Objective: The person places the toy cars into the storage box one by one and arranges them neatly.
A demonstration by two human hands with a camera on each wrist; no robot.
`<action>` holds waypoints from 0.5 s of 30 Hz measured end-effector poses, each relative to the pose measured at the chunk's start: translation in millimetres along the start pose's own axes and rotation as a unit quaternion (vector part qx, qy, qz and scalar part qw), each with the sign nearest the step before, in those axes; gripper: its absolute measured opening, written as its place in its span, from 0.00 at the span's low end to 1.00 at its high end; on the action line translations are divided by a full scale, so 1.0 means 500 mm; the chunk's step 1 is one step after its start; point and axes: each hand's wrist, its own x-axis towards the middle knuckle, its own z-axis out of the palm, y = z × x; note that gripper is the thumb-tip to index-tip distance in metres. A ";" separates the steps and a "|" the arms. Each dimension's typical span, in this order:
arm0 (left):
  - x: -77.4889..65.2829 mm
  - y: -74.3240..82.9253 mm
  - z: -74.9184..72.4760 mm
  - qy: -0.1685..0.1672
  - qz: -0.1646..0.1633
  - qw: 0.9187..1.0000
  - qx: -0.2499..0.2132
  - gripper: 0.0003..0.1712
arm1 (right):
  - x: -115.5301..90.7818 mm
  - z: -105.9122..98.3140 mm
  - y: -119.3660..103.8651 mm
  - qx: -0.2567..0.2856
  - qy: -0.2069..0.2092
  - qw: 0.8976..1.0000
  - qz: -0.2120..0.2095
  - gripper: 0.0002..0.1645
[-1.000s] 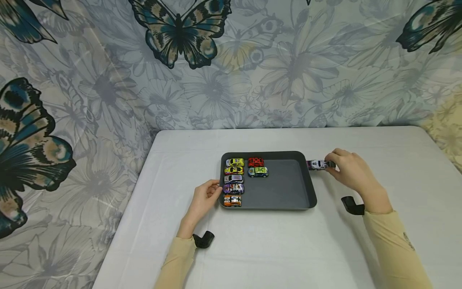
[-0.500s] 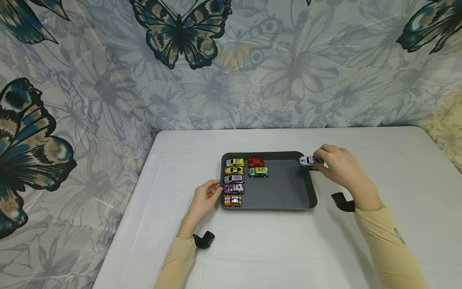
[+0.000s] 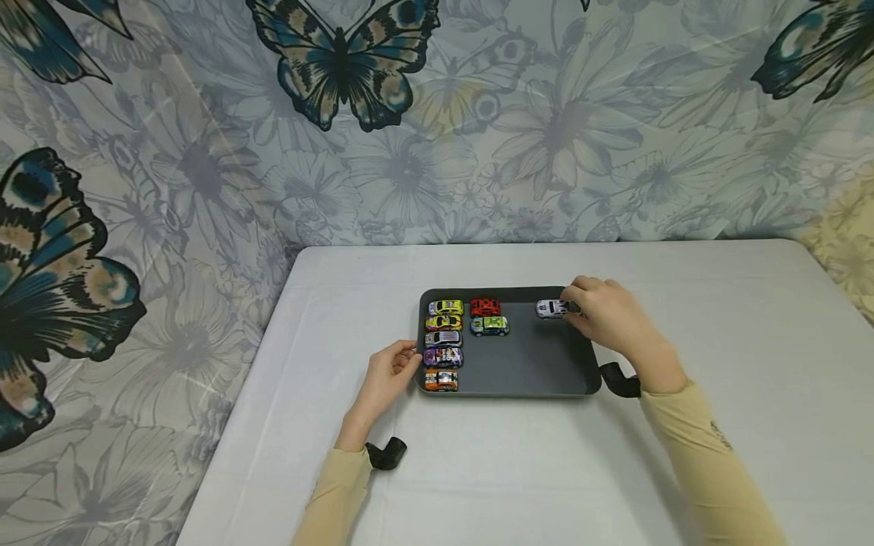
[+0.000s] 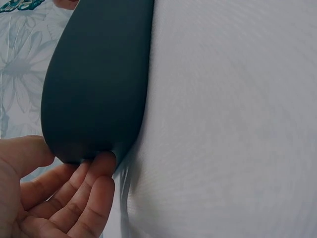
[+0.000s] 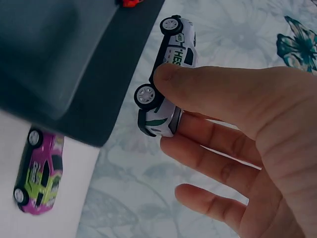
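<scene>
My right hand (image 3: 611, 315) pinches a white toy car (image 3: 548, 309) between thumb and fingers, over the right part of a dark grey baking tray (image 3: 587, 364). Green "HES" lettering shows on this car's side in the right wrist view; the thumb covers part of it. On the tray's left end, my left hand (image 3: 388, 375) grips the rim, thumb on one side and fingers on the other, as the left wrist view shows. A column of several toy cars (image 3: 443, 339) lines the tray's left side. Beside it sit a red toy car (image 3: 485, 307) and a yellow-green one (image 3: 489, 326).
A purple and lime toy car (image 5: 43, 173) lies outside the tray in the right wrist view; in the head view it is not visible. The white-covered table (image 3: 512, 470) surrounds the tray. Behind hangs a butterfly-print cloth (image 3: 437, 174).
My right hand has moved left, bringing the white car from outside the tray's right edge, across the rim, to above the tray. The left hand has stayed at the left rim.
</scene>
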 end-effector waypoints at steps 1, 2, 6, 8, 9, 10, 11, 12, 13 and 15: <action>0.001 0.000 0.000 0.000 -0.002 1.000 0.000 0.15 | 0.002 0.002 -0.003 0.000 -0.005 1.000 -0.001 0.15; 0.001 0.000 0.000 0.001 -0.005 1.000 -0.001 0.15 | 0.005 0.004 -0.005 0.001 -0.010 1.000 -0.001 0.15; 0.001 0.002 0.000 0.001 -0.004 1.000 -0.001 0.15 | 0.016 0.012 -0.018 0.003 -0.028 1.000 0.000 0.15; 0.001 0.003 0.000 0.001 -0.004 1.000 0.001 0.15 | 0.022 0.016 -0.024 0.005 -0.035 0.999 0.002 0.15; 0.001 0.003 0.000 0.002 -0.005 1.000 0.002 0.14 | 0.025 0.018 -0.027 0.006 -0.038 0.999 0.003 0.15; 0.001 0.003 0.001 0.002 -0.005 1.000 0.004 0.15 | 0.027 0.020 -0.030 0.008 -0.041 0.999 0.003 0.16; 0.001 0.004 0.001 0.002 -0.006 1.000 0.006 0.15 | 0.030 0.022 -0.034 0.009 -0.044 0.999 0.004 0.16; 0.001 0.004 0.001 0.002 -0.008 1.000 0.006 0.15 | 0.032 0.024 -0.037 0.010 -0.047 0.999 0.004 0.16; 0.001 0.005 0.000 0.002 -0.006 1.000 0.008 0.15 | 0.034 0.026 -0.040 0.012 -0.049 0.999 0.003 0.16; 0.000 0.006 0.000 0.002 -0.005 1.000 0.008 0.15 | 0.038 0.030 -0.045 0.014 -0.052 0.999 0.002 0.16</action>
